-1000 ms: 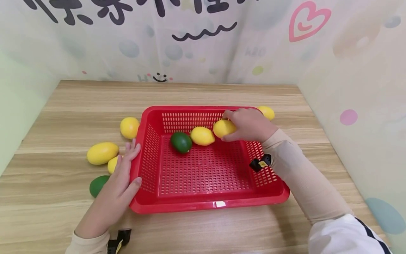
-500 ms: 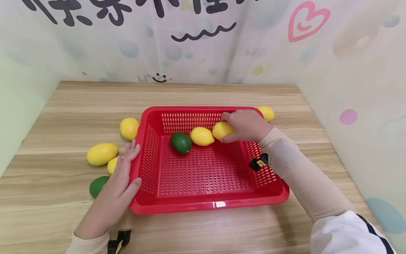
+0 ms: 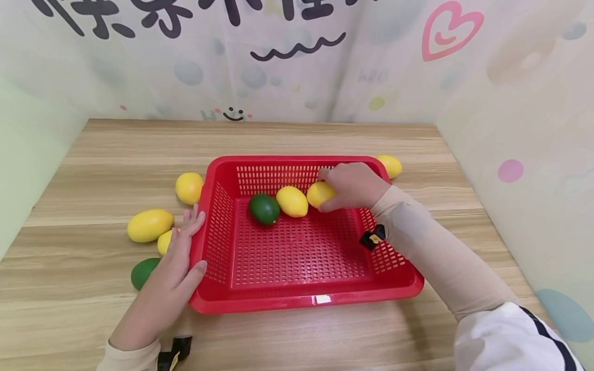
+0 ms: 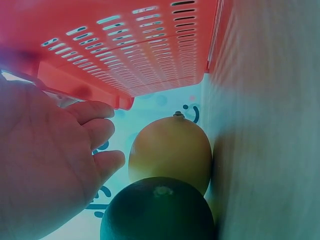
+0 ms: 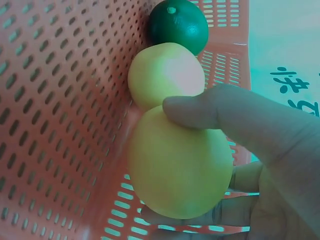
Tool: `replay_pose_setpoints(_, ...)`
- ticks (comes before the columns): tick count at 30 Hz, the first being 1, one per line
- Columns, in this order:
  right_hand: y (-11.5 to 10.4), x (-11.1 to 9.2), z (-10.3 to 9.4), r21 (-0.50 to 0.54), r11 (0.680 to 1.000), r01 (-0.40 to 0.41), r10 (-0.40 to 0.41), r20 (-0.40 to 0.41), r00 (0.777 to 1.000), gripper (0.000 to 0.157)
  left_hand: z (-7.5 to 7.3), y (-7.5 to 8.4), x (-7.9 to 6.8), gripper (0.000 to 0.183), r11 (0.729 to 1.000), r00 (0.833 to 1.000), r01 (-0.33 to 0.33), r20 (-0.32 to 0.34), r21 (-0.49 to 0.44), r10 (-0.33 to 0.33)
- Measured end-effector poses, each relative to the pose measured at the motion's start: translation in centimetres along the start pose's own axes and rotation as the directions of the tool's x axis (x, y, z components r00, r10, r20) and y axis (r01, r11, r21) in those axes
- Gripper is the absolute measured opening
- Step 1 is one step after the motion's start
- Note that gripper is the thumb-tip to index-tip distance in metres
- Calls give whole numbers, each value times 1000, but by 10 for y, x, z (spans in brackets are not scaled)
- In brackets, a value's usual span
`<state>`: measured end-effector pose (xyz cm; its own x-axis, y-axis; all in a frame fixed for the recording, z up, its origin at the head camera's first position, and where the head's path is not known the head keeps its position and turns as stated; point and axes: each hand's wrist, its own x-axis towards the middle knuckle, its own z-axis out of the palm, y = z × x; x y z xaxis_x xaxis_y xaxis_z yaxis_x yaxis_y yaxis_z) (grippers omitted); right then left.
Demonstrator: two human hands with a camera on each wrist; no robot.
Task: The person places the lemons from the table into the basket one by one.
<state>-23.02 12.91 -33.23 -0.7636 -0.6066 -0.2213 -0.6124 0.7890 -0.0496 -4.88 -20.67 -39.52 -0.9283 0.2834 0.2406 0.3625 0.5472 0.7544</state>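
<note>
My right hand (image 3: 355, 185) holds a yellow lemon (image 3: 320, 195) inside the red basket (image 3: 306, 303), near its back wall. In the right wrist view, the thumb lies on top of this lemon (image 5: 180, 165) and the fingers reach round its far side. A second lemon (image 3: 292, 201) sits just left of it, and a dark green lime (image 3: 264, 209) lies left of that, in a row on the basket floor. My left hand (image 3: 174, 270) rests against the basket's left rim, fingers extended along it and thumb on the edge.
Outside the basket's left side lie several lemons, one (image 3: 150, 225) farthest left, and a green lime (image 3: 145, 273) partly behind the left hand. Another lemon (image 3: 389, 166) sits behind the back right corner. The wooden table (image 3: 260, 136) ends at a printed wall sheet.
My right hand has shifted slightly left and nearer with its lemon. The middle lemon has turned and moved a little left; the left hand has stayed in place.
</note>
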Motion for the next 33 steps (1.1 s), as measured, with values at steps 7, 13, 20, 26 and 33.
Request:
replay_pose_setpoints(7, -4, 1, 0, -7, 1000, -3, 3, 20, 1000, 49, 0, 1, -1, 79, 1000, 1000, 11, 5, 9, -11)
replay_pose_setpoints(13, -7, 5, 6, -15, 1000, -2, 2, 19, 1000, 50, 0, 1, -1, 79, 1000, 1000, 18, 9, 16, -18)
replay_pose_setpoints(20, -8, 8, 12, -15, 1000, 25, -24, 29, 999, 43, 0, 1, -1, 79, 1000, 1000, 15, 5, 19, -15)
replay_pose_setpoints(26, -10, 9, 14, -32, 999, 42, -40, 43, 998, 53, 0, 1, -2, 79, 1000, 1000, 17, 5, 17, -17)
replay_pose_setpoints(33, -11, 11, 16, -50, 997, 51, -49, 53, 997, 61, 0, 2, -1, 82, 1000, 1000, 25, 5, 15, -25)
